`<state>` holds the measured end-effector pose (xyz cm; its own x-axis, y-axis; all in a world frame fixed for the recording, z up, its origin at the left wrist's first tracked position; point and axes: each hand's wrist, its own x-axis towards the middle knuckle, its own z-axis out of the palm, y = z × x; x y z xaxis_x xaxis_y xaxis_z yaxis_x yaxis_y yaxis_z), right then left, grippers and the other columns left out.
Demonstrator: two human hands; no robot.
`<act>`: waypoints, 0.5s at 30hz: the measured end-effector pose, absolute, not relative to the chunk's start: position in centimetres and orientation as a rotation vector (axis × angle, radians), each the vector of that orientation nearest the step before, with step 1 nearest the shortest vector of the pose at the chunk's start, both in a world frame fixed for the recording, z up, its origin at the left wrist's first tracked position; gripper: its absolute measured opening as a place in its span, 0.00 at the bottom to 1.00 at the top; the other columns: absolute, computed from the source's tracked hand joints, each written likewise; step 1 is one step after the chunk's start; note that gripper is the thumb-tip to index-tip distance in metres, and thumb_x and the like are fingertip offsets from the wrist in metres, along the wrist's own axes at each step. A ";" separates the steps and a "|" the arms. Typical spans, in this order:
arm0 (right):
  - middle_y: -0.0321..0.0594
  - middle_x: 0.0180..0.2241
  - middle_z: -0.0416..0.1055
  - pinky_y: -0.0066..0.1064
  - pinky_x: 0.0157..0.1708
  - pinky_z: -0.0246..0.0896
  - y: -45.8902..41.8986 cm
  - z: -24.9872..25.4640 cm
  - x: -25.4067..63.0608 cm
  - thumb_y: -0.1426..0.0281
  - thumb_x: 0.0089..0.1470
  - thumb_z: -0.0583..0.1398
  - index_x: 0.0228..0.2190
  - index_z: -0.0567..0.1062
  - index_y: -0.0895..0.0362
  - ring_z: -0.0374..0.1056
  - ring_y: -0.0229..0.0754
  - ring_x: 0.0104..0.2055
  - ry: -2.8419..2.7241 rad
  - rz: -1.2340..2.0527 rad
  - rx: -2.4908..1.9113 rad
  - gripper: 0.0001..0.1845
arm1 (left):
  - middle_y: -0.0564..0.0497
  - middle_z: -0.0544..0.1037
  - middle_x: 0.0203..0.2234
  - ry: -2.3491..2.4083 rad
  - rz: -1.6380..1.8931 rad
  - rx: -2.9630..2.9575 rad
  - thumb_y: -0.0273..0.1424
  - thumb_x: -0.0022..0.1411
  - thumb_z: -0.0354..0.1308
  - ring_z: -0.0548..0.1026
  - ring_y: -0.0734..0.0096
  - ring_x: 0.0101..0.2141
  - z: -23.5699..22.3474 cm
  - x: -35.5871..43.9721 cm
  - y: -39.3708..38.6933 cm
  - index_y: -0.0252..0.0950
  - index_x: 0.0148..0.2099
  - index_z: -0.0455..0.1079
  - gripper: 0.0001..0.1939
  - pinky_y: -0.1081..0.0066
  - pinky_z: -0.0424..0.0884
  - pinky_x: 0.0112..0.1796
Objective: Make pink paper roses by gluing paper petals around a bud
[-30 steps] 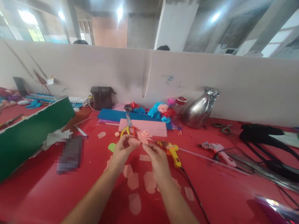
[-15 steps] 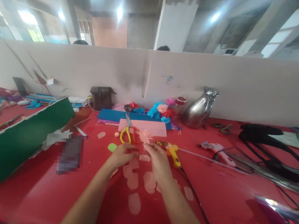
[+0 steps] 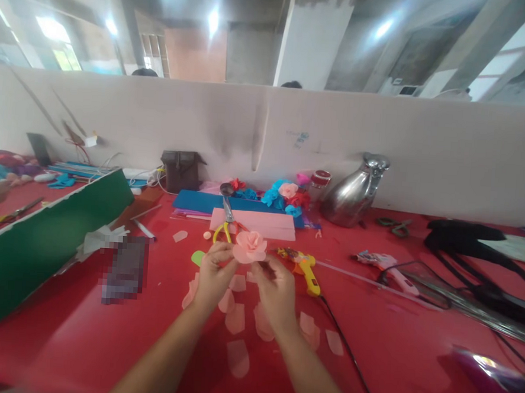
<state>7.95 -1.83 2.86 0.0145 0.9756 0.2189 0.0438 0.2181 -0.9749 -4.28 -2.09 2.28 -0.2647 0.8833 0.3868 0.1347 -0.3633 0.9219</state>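
Both of my hands are raised over the red table (image 3: 391,346), closed on a pink paper flower (image 3: 250,247). My left hand (image 3: 214,275) pinches it from the left. From below on the right, my right hand (image 3: 276,287) pinches its underside. Several loose pink paper petals (image 3: 236,319) lie on the table under my hands. Just beyond the flower are yellow-handled scissors (image 3: 224,218) on a pink sheet (image 3: 265,223), and a yellow glue gun (image 3: 303,264) lies to the right of my hands.
A green board (image 3: 41,248) leans at the left. At the back stand a brown bag (image 3: 179,170), finished paper flowers (image 3: 284,195) and a metal jug (image 3: 354,193). Black cables (image 3: 476,257) and a second glue gun (image 3: 385,266) lie at the right.
My hands rose from the table surface and now hold the pink flower up, facing me; half a second ago they were lower among the petals.
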 end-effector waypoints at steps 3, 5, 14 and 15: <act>0.40 0.31 0.75 0.31 0.33 0.62 -2.0 2.9 7.9 0.65 0.49 0.59 0.32 0.75 0.56 0.68 0.43 0.33 -1.345 1.015 -1.099 0.09 | 0.50 0.75 0.28 1.262 1.703 1.402 0.29 0.53 0.60 0.70 0.68 0.32 2.4 -4.4 -2.1 0.39 0.28 0.78 0.06 0.70 0.65 0.35; 0.40 0.31 0.75 0.32 0.33 0.61 -2.1 2.9 7.8 0.64 0.50 0.59 0.31 0.75 0.56 0.68 0.43 0.32 -1.357 0.999 -1.109 0.09 | 0.50 0.74 0.27 1.246 1.703 1.402 0.29 0.52 0.60 0.70 0.67 0.32 2.5 -4.4 -2.2 0.39 0.27 0.77 0.05 0.70 0.65 0.35; 0.40 0.33 0.75 0.31 0.34 0.60 -2.2 2.9 7.6 0.64 0.51 0.59 0.33 0.76 0.56 0.68 0.44 0.34 -1.369 1.010 -1.118 0.10 | 0.47 0.76 0.32 1.249 1.693 1.436 0.31 0.52 0.60 0.72 0.64 0.35 3.1 -4.5 -2.4 0.40 0.32 0.78 0.06 0.67 0.66 0.39; 0.40 0.32 0.76 0.31 0.34 0.60 -2.3 2.9 7.6 0.64 0.50 0.59 0.33 0.76 0.56 0.68 0.44 0.34 -1.364 1.011 -1.122 0.10 | 0.47 0.76 0.32 1.267 1.692 1.454 0.31 0.52 0.60 0.72 0.64 0.35 3.1 -4.5 -2.4 0.40 0.32 0.78 0.06 0.66 0.66 0.39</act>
